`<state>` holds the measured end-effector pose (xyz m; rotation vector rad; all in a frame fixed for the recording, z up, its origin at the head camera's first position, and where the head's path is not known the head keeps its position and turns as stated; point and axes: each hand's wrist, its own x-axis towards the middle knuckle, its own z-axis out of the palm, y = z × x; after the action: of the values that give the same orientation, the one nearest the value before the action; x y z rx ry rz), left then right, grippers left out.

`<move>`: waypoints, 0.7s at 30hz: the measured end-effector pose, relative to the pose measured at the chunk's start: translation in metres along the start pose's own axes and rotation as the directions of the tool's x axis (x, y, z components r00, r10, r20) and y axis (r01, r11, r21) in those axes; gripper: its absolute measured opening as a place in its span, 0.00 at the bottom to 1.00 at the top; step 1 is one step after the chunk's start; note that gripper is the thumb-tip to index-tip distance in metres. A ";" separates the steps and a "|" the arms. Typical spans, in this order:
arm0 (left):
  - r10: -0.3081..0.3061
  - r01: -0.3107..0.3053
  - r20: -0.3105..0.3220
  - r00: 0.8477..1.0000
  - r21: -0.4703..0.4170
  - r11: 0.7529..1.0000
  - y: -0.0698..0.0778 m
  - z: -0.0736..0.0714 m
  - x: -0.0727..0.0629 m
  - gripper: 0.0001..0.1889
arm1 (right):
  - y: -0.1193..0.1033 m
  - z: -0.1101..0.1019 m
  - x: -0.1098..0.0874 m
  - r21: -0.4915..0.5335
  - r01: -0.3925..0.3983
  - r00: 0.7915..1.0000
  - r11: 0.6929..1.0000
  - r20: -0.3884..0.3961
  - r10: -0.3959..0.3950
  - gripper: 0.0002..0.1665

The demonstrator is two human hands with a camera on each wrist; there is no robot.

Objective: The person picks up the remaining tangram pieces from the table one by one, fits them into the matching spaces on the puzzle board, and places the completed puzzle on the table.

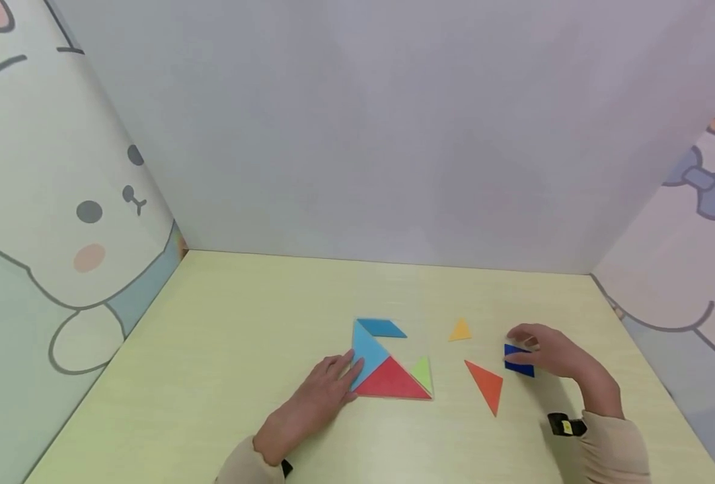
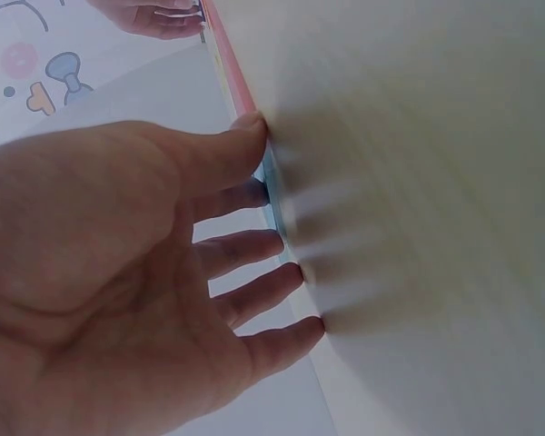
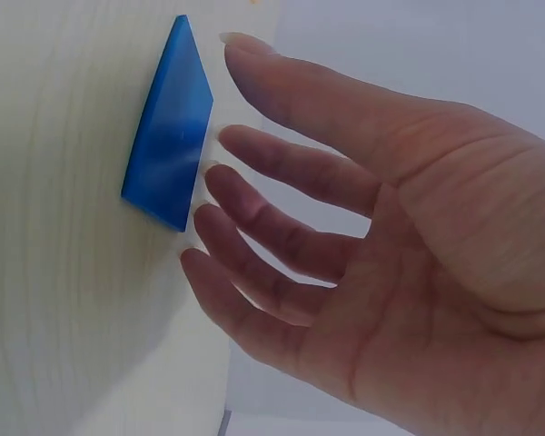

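Observation:
My left hand [image 1: 327, 390] rests its fingers at the left edge of a light blue triangle [image 1: 366, 351], with the fingertips down on the board and table. The left wrist view shows these fingers [image 2: 254, 250] spread, gripping nothing. Over on the right, my right hand [image 1: 553, 349] hovers above a dark blue tangram piece [image 1: 519, 363] that lies flat on the table. In the right wrist view a small gap separates the fingers [image 3: 282, 168] from that blue piece [image 3: 171, 136]. A red triangle [image 1: 390, 380] adjoins the light blue one.
A blue parallelogram [image 1: 381, 327] and a green triangle [image 1: 422, 373] also lie on a thin clear board. Loose on the table [image 1: 242, 323] are a yellow triangle [image 1: 461, 331] and an orange triangle [image 1: 487, 386]. Panels with cartoon prints stand at both sides, a plain one behind.

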<state>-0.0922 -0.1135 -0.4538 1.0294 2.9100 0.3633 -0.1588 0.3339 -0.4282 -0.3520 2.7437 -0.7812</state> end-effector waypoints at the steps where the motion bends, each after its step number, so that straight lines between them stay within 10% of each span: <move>1: 0.000 0.000 -0.002 1.000 0.004 1.000 0.000 0.000 0.000 0.29 | 0.001 -0.001 0.000 -0.004 -0.016 1.000 1.000 0.004 0.016 0.26; 21: -0.010 0.010 0.006 1.000 0.013 1.000 0.001 0.000 0.000 0.29 | 0.008 -0.002 0.001 -0.031 -0.082 0.996 0.996 0.038 0.083 0.19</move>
<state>-0.0918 -0.1125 -0.4536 1.0159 2.9150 0.3405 -0.1614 0.3412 -0.4308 -0.2557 2.7165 -0.7059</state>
